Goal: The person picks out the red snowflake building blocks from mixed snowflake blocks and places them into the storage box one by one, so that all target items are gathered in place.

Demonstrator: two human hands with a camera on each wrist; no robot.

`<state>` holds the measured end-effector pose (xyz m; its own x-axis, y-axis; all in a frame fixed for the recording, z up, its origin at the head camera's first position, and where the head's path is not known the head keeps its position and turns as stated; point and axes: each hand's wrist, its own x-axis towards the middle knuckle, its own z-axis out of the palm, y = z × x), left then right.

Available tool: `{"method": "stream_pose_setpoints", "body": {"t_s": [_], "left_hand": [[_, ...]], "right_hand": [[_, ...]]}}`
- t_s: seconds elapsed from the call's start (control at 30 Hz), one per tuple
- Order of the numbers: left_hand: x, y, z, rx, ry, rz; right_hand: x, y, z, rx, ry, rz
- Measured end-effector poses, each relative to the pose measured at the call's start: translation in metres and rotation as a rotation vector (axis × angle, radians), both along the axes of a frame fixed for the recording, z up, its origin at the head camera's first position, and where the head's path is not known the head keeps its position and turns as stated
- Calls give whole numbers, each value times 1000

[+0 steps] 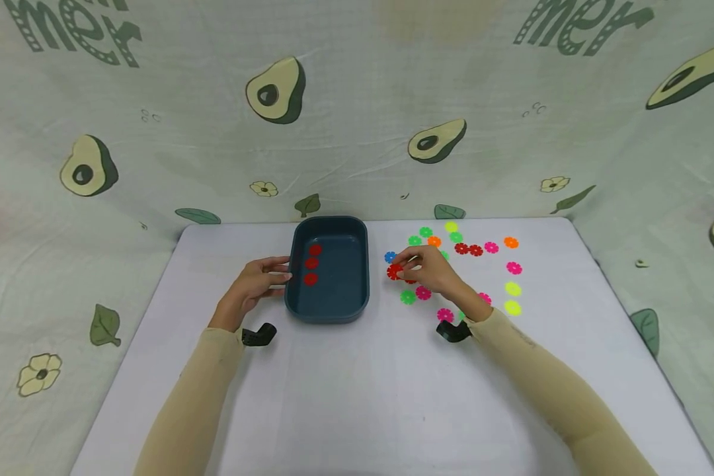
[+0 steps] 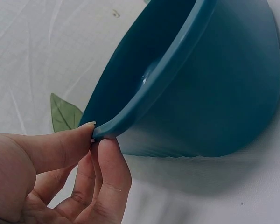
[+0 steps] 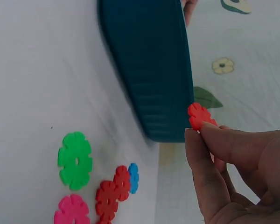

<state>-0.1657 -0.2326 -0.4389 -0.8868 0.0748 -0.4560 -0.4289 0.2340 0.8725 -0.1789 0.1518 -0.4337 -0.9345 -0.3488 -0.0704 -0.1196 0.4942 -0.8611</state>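
A dark blue-teal rectangular tub stands on the white table, with three red flower-shaped discs in a column inside it. My left hand is at its left side; in the left wrist view the thumb and fingers pinch the tub's rim. Right of the tub, my right hand pinches a red flower-shaped disc between thumb and forefinger, held above the table. Below that hand lie more red discs, a blue disc and a green disc.
Several loose discs spread over the table's right half, among them pink discs, yellow discs, orange discs and two dark red discs. A cloth printed with avocados hangs behind the white table.
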Motion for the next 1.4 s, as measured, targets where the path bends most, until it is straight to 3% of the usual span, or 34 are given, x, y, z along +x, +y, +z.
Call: {"method": "stream_pose_setpoints", "body": {"t_s": [0.27,0.87,1.4], "left_hand": [[0,0,0,-7,0,-1],[0,-3,-4,-14,2,8],[0,-1,-2,-12,6,12]], "right_hand": [[-5,-23,3,-17,40,25],[-13,-79,14,-26,111,171],[-22,-124,20,7,38,299]]}}
